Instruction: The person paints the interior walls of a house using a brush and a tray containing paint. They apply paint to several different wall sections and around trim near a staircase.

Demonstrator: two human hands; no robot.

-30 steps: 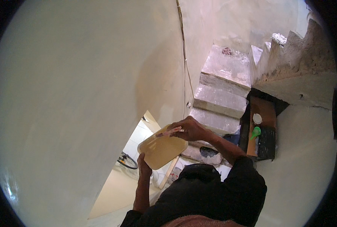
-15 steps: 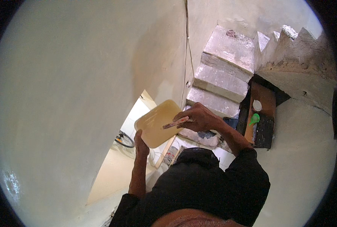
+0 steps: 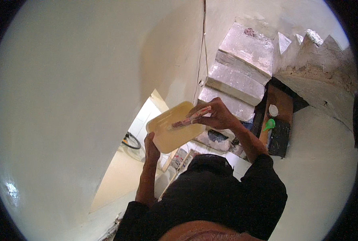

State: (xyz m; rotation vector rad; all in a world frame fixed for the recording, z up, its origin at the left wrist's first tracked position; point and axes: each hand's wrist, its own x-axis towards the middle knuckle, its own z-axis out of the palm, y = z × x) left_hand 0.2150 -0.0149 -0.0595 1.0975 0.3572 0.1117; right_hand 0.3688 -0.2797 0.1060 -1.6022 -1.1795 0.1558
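Note:
A pale yellow rectangular tub (image 3: 169, 141) is tilted in front of me, its shallow inside facing up. My left hand (image 3: 152, 149) grips its lower left edge, with the thumb on the rim and the other fingers hidden behind. In my right hand (image 3: 217, 115), the fingers are closed round a paintbrush (image 3: 188, 119) with a reddish, paint-smeared handle. The brush's bristle end reaches over the middle of the tub, close to or touching a whitish smear inside. From this angle I cannot tell whether it touches.
Concrete steps (image 3: 237, 82) rise beyond my right hand. At the right, a brown board (image 3: 278, 98) bears a white cup (image 3: 273, 110) and a green plastic item (image 3: 269, 124). A pale wall (image 3: 78, 100) fills the left. Through an opening shows a bicycle wheel (image 3: 132, 141).
The tub and both hands have shifted slightly up and right in view. My right hand has raised the brush's handle end, so the brush slants more steeply.

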